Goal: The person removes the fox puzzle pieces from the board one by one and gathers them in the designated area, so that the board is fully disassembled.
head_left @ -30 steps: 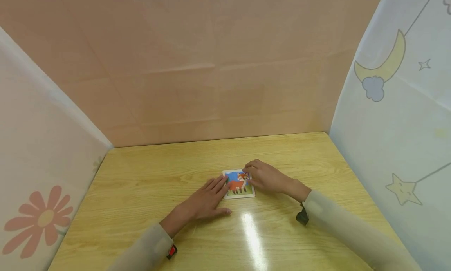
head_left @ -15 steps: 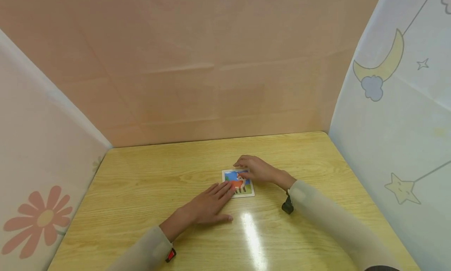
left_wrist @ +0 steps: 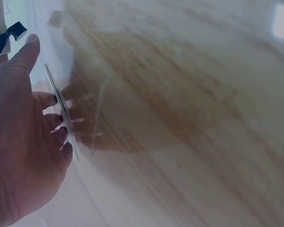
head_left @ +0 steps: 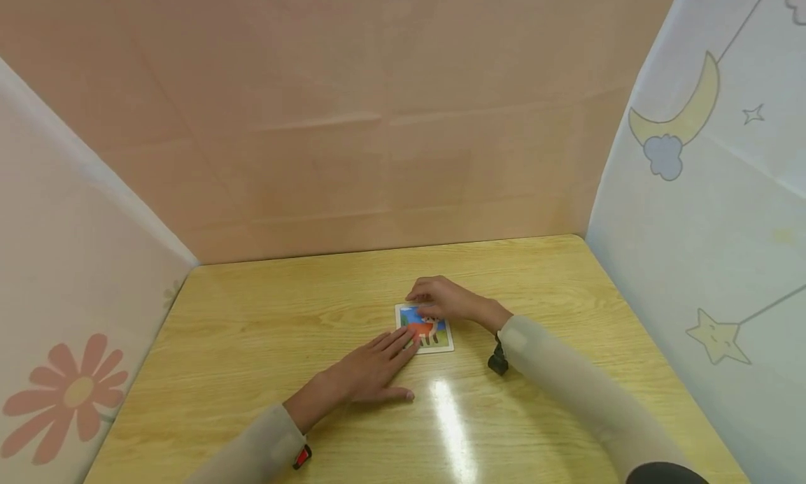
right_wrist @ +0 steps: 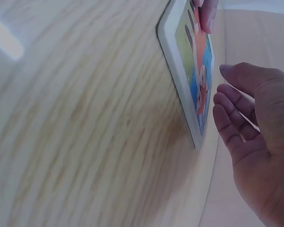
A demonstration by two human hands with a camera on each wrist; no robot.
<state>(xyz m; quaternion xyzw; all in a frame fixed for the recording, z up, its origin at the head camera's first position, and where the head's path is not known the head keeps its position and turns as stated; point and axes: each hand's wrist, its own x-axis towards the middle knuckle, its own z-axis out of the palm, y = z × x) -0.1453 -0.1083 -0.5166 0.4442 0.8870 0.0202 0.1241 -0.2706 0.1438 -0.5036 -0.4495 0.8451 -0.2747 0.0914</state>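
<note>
Peach-brown backdrop stands behind the bench's far edge. Wood-grain bench fills the lower middle, its near edge out of frame, a glare streak on the stretch nearer the person. White right panel runs along the bench's right edge, printed with a moon, cloud and stars; pale left panel runs along the left edge, printed with a red flower. Two light sleeves, right sleeve and left sleeve, reach in over the bench from the near side.

Left hand: fingers straight, laid over the fox card's side toward the bench's left and near edges, gripping nothing; thumb out to the side, off the card. Right hand: fingers bent, thumb well parted from them, nothing held; it hovers at the card's far side, toward the bench's far edge (right wrist view shows a gap to the card).

Fox card lies flat on the bench, just right of midway between left and right edges: orange fox, blue sky, green ground, white border.

Dark rounded object, cut off by the frame bottom; can't tell what. Smallest: black wrist device at the right cuff, red-and-black wrist device at the left cuff.
</note>
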